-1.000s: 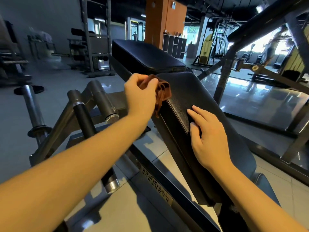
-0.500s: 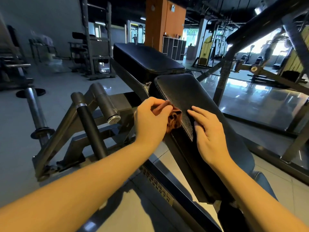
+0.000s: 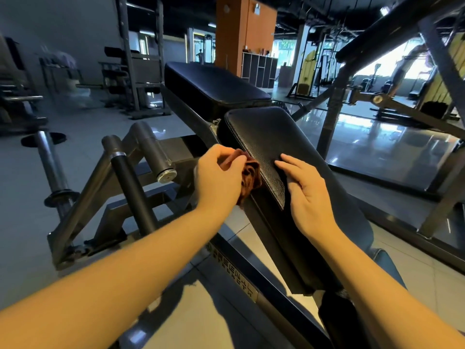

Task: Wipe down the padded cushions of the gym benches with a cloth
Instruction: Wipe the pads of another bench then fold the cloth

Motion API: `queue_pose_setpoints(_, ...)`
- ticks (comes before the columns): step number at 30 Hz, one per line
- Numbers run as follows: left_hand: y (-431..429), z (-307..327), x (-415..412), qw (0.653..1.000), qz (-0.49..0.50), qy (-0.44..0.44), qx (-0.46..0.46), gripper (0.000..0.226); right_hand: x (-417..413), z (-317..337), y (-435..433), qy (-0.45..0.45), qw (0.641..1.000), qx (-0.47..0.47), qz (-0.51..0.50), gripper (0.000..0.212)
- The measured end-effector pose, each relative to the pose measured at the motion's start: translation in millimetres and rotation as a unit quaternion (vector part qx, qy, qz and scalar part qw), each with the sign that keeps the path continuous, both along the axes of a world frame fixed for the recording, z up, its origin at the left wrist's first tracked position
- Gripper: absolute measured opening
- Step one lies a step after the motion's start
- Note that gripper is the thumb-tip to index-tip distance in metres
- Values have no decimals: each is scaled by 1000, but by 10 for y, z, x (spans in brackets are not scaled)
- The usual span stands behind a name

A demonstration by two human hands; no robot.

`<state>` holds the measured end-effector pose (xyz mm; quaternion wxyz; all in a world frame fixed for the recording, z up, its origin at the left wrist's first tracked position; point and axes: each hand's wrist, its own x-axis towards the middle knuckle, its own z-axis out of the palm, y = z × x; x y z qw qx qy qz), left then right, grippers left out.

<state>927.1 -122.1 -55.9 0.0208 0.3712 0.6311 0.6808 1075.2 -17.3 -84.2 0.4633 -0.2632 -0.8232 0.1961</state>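
A black padded bench cushion (image 3: pixel 284 139) slopes up away from me in the middle of the view. My left hand (image 3: pixel 217 178) is shut on a crumpled brown cloth (image 3: pixel 250 175), which presses against the cushion's left side edge. My right hand (image 3: pixel 305 192) lies flat on the cushion's top near that edge, fingers spread, holding nothing. A second black cushion (image 3: pixel 214 88) sits just beyond, at the top of the same bench.
Steel frame tubes and a round peg (image 3: pixel 156 157) stand left of the bench. A chrome plate post (image 3: pixel 51 167) rises at the far left. A slanted machine frame (image 3: pixel 334 117) and a glossy platform lie to the right. Racks and an orange pillar stand behind.
My left hand has slid the cloth down the cushion's left edge from its upper corner toward me. My right hand has stayed flat on the cushion.
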Motion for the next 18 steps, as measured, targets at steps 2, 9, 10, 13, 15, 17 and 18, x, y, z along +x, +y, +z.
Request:
queue_pose_setpoints(2, -15, -108, 143, 1000, 5, -18, -5, 2, -8, -3, 2, -1, 1000, 7, -1, 49)
queue_pose_setpoints(9, -294, -385, 373, 977, -150, -12, -149, 6, 30, 9, -40, -17, 1000, 11, 6, 43)
queue_pose_setpoints(10, -349, -390, 384, 976, -147, -1, -159, 5, 47, 18, -60, -23, 1000, 9, 9, 41)
queue_pose_setpoints(13, -577, -319, 283, 978, -116, 26, -174, 5, 94, 98, -187, -19, 1000, 16, 1, 36)
queue_pose_setpoints(15, -782, -247, 169, 976, -113, 20, -183, 6, 106, 164, -333, 5, 999, 45, 6, 30)
queue_pose_setpoints(17, -990, -161, 78, 976, -114, 15, -187, 9, 87, 237, -521, 13, 998, 34, 55, 25)
queue_pose_setpoints(18, -1081, -109, 41, 976, -115, 12, -184, 12, 60, 269, -618, 3, 996, 14, 93, 23)
